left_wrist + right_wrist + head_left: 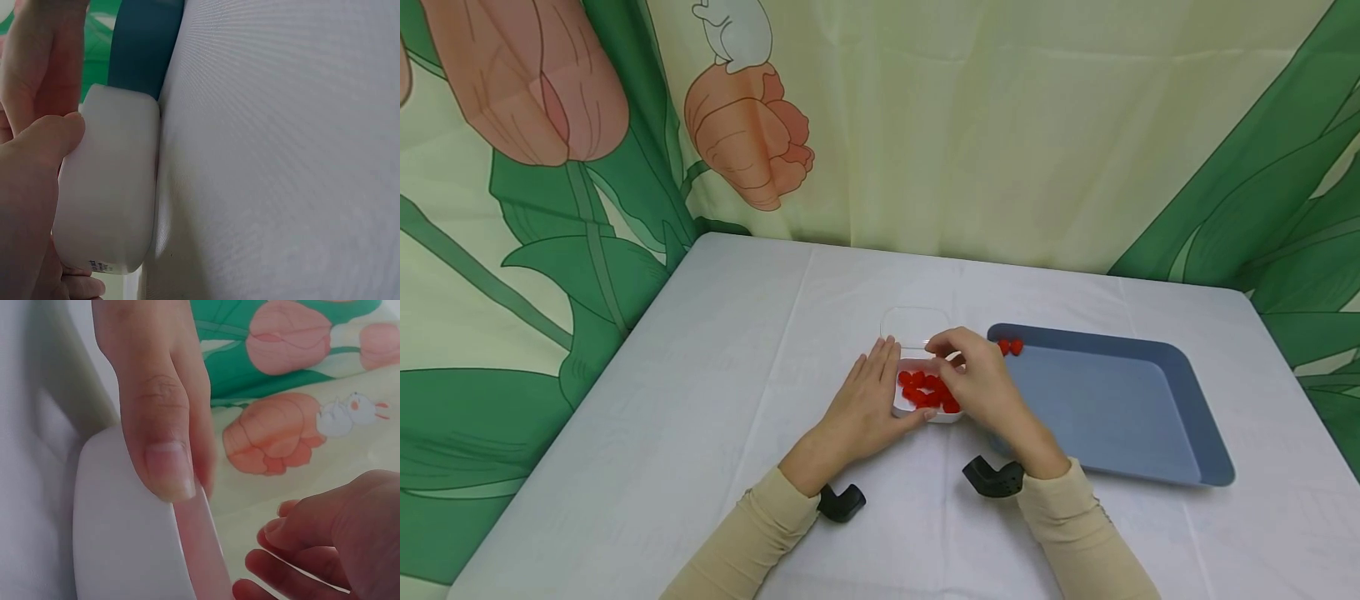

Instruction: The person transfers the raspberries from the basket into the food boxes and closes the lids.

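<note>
White container [946, 417] sits on the bench [910, 525], left of the blue-grey tray [1097, 400], with a cluster of small red pieces [917, 395] inside; a clear plastic lid [916, 327] stands out just behind it; dark print [102, 267] marks the container's outer wall in the left wrist view, too small and blurred to read; the left hand [871, 404] lies along the container's left side, fingers straight and pointing away from the person, thumb resting at the near rim; the right hand [981, 379] arches over the far right part, its fingers bent, and whether they pinch anything I cannot tell; two more red pieces [1011, 347] lie in the tray's far left corner.
</note>
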Demonstrator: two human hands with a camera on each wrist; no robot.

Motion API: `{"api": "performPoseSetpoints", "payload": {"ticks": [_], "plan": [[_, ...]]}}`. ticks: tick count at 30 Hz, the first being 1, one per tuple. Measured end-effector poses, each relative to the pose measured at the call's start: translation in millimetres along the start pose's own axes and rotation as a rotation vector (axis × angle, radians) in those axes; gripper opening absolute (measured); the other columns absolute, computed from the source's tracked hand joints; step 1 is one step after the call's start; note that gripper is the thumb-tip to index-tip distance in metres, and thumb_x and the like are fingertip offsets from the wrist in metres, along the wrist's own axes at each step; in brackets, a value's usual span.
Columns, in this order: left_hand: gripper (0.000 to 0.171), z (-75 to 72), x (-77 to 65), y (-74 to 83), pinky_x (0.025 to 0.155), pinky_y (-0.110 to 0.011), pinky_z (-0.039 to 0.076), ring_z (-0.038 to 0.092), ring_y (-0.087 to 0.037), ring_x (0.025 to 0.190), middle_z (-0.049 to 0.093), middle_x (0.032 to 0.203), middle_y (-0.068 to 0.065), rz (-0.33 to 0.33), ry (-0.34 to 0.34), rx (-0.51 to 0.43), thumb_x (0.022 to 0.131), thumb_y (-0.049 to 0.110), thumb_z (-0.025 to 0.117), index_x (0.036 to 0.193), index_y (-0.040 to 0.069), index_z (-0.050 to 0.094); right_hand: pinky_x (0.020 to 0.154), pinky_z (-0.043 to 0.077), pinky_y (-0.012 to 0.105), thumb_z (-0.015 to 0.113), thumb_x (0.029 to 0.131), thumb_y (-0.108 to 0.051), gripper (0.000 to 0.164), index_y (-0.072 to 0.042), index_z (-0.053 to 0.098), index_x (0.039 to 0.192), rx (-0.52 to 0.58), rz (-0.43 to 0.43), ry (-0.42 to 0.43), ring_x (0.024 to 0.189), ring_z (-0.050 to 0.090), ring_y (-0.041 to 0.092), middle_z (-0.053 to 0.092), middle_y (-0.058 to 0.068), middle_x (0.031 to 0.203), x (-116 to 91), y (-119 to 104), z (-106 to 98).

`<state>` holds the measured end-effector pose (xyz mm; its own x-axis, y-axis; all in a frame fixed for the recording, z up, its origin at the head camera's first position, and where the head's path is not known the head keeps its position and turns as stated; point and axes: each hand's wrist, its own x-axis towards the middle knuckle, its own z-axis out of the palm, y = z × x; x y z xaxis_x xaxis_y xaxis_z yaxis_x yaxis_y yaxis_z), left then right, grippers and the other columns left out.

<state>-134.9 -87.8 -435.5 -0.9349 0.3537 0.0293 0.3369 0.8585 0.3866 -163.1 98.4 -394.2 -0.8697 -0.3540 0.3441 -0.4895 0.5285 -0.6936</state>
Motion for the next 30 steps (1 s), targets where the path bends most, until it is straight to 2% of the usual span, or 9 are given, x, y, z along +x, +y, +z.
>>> {"api": "performPoseSetpoints", "payload": {"ticks": [7,14,25,30], "plan": [[0.102,0.3,-0.5,0.4,0.124,-0.049,0.021,0.017,-0.03,0.154,0.022,0.165,-0.014,0.002,0.006,0.002,0.087,0.065,0.059,0.157,0.002,0.02,0.079,0.06,0.044,0.067,0.088,0.003,0.019,-0.002,0.069,0.106,-0.013,0.023,0.017,0.093,0.067,0.025,0.071,0.012,0.103,0,2,-8],[0.102,0.7,-0.1,0.3,0.124,-0.049,0.02,0.017,-0.03,0.154,0.022,0.165,-0.014,-0.001,0.004,0.005,0.087,0.064,0.061,0.157,0.002,0.02,0.081,0.061,0.046,0.071,0.085,0.002,0.023,-0.003,0.068,0.108,-0.046,0.054,0.035,0.094,0.067,0.026,0.07,0.012,0.105,-1,7,-14],[0.102,2.0,1.3,-1.2,0.124,-0.048,0.02,0.017,-0.029,0.154,0.022,0.165,-0.014,-0.001,0.014,-0.006,0.087,0.062,0.061,0.157,0.001,0.02,0.082,0.06,0.047,0.066,0.089,0.002,0.02,-0.002,0.068,0.108,-0.049,0.107,0.07,0.094,0.066,0.027,0.069,0.014,0.105,-1,15,-25],[0.103,1.0,0.9,-0.1,0.125,-0.048,0.019,0.017,-0.029,0.154,0.021,0.165,-0.013,-0.007,0.003,-0.01,0.086,0.063,0.061,0.157,0.002,0.02,0.082,0.059,0.045,0.064,0.09,0.003,0.018,-0.001,0.068,0.107,-0.062,0.124,0.112,0.091,0.067,0.028,0.07,0.015,0.103,-1,22,-32]]}}
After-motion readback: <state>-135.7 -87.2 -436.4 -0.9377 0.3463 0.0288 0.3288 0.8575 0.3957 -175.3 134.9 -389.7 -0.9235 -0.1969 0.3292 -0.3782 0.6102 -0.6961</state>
